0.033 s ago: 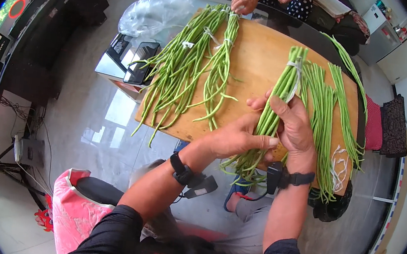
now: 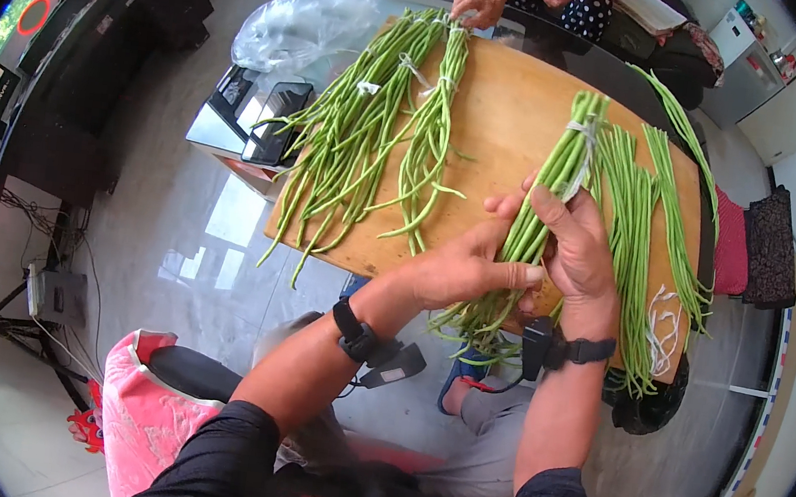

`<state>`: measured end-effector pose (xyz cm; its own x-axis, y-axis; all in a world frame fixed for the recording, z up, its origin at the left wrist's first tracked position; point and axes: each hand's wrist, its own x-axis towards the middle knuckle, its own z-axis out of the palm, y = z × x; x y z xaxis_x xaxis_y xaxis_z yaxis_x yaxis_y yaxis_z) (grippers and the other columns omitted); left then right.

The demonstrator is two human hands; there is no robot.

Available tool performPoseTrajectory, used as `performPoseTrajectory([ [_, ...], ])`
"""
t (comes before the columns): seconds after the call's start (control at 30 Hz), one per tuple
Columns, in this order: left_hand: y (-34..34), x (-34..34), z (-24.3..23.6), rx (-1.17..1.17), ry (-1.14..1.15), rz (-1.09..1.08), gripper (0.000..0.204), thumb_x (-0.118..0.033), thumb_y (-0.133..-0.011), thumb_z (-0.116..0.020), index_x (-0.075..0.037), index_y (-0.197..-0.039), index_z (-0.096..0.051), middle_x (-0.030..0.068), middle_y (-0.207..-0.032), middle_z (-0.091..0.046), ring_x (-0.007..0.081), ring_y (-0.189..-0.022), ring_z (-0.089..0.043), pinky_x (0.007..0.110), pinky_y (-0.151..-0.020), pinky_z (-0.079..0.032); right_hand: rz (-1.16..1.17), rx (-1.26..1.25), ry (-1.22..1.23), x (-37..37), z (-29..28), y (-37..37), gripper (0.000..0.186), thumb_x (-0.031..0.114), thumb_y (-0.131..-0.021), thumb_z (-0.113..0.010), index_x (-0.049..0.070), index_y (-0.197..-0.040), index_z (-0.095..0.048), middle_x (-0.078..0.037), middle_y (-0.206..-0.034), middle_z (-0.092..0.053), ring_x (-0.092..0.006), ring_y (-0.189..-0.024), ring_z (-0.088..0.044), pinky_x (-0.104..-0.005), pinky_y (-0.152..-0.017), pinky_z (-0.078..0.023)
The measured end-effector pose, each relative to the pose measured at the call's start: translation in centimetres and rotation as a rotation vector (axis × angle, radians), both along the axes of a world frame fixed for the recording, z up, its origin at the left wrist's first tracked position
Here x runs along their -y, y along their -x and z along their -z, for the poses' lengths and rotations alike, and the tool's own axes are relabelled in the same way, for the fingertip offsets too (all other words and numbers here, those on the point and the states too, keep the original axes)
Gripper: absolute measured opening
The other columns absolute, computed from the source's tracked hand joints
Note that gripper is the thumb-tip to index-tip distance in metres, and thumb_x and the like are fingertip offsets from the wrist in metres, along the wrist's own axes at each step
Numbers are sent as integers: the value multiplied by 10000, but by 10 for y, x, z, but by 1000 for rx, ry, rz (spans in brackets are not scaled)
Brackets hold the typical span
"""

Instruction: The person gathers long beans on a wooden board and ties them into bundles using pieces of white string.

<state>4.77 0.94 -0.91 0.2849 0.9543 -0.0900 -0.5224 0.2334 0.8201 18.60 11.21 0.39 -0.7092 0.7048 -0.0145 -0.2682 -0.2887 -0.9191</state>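
Observation:
Both my hands grip one bundle of long green beans (image 2: 559,159), bound near its top with a white tie (image 2: 583,129). My left hand (image 2: 474,267) wraps the lower part from the left, thumb across the stalks. My right hand (image 2: 575,241) closes round the middle from the right, its thumb along the beans. The bundle's loose lower ends droop past the near edge of the wooden board (image 2: 504,94). To the right lie loose long beans (image 2: 629,216) in rows, with several white strings (image 2: 664,328) beside them. Tied bean bundles (image 2: 363,127) lie at the left.
Across the table a co-worker's hand (image 2: 477,7) touches the top of a tied bundle. A clear plastic bag (image 2: 301,26) and a box with a dark device (image 2: 280,122) sit left of the board. A pink-covered seat (image 2: 138,415) stands at lower left.
The tied top of the bundle in my hands has tipped very slightly to the right. Both hands keep their grip.

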Motion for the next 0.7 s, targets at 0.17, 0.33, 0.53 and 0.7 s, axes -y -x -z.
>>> performPoseTrajectory([
  [0.17,2,-6,10,-252,-59,18,643,-89,-1012,-629,4,-1546,-282,91,-1031,-637,161,-819,-667,332,-725,-592,47,-146,-35,-5,4,1,231,221,-1047,-615,28,-1163,-561,-100,-878,-663,-254,-881,-676,-445,-926,-551],
  [0.33,-4,-4,10,-247,-92,-37,874,-44,-994,-592,-37,-1651,-15,114,-1176,-571,152,-824,-664,319,-758,-577,73,-191,25,-7,1,0,238,269,-1056,-597,71,-1180,-555,-55,-882,-580,-197,-820,-606,-479,-934,-540],
  [0.53,-3,-9,26,-450,-244,-130,903,46,-858,-516,43,-1634,-54,166,-1424,-472,224,-1222,-575,333,-1028,-491,76,-193,-26,-6,1,5,228,251,-1065,-580,63,-1192,-557,-64,-901,-590,-205,-824,-609,-471,-907,-546],
  [0.7,-10,-10,24,-596,-242,-238,864,41,-859,-529,68,-1619,-119,195,-1599,-334,228,-1455,-375,330,-1156,-372,172,-233,27,-2,1,12,156,185,-1063,-587,51,-1143,-584,-79,-874,-620,-211,-798,-635,-438,-842,-568],
])
